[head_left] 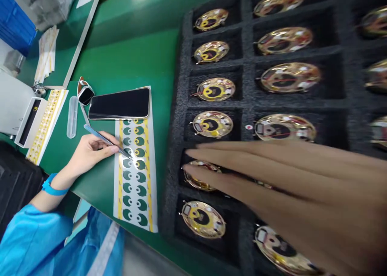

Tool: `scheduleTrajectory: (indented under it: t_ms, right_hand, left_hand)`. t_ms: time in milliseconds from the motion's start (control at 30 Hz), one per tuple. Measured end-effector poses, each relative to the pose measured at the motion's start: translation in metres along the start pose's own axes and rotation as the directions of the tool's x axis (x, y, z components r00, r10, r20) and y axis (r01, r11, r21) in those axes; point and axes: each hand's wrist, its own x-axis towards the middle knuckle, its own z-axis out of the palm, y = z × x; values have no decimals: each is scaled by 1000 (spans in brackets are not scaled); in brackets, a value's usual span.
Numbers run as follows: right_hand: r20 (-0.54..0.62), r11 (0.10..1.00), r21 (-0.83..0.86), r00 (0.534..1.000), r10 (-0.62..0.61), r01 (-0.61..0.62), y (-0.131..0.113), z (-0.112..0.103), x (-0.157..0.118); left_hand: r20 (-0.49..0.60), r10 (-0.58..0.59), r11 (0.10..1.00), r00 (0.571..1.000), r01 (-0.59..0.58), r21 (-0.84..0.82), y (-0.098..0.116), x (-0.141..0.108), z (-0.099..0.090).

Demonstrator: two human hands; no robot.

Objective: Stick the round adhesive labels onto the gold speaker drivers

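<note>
My left hand (93, 149), its wrist in a blue band, is closed on metal tweezers (105, 139). Their tips meet a sheet of stickers (152, 203) with two columns of dark round cut-outs and yellow strips. Above that sheet's printed part lies a dark-screened phone (119, 103). Large and blurred at the right, my right hand (290, 187) is stretched flat over a black foam tray (178, 106). Its fingertips partly cover a gold oval part (201, 182); whether they touch it is unclear. Another gold oval part (203, 219) sits in the compartment below.
Several more gold parts fill the tray's compartments. Left of the phone are a smartwatch (85, 95) and a clear plastic case (72, 117). Farther left stands a white device (30, 122) beside a strip of yellow stickers (48, 124). A blue bin (16, 21) is at the upper left.
</note>
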Motion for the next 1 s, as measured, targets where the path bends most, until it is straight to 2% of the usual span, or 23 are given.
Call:
scheduleTrajectory:
  t_ms: [67,167,233,333,467,600,767,1000]
  right_hand:
    - [153,973,-46,964,-218,227,1,8,40]
    - [262,940,-34,910,-320,340,8,27,72]
    - [279,943,-11,906,-318,334,14,38,75]
    - [245,963,18,932,-266,270,17,45,68]
    - [257,963,63,928,-269,262,16,44,61]
    - [222,979,74,954,-199,187,15,47,57]
    - [210,976,79,954,-214,201,15,47,57]
    - [215,978,85,955,-205,191,16,46,56]
  left_hand:
    - [20,22,1000,1000,-22,0,-4,-2,3]
    - [44,27,999,999,-28,24,-5,-2,4]
    - [58,18,999,998,-20,34,-5,-2,4]
    - [70,10,999,997,-13,51,-4,-2,4]
    - [68,-12,997,998,7,70,-4,-2,6]
    - [54,-6,996,999,2,84,-3,-2,7]
    - [52,56,990,997,-62,130,-1,-3,6]
    - [69,37,988,997,-47,147,1,-1,8]
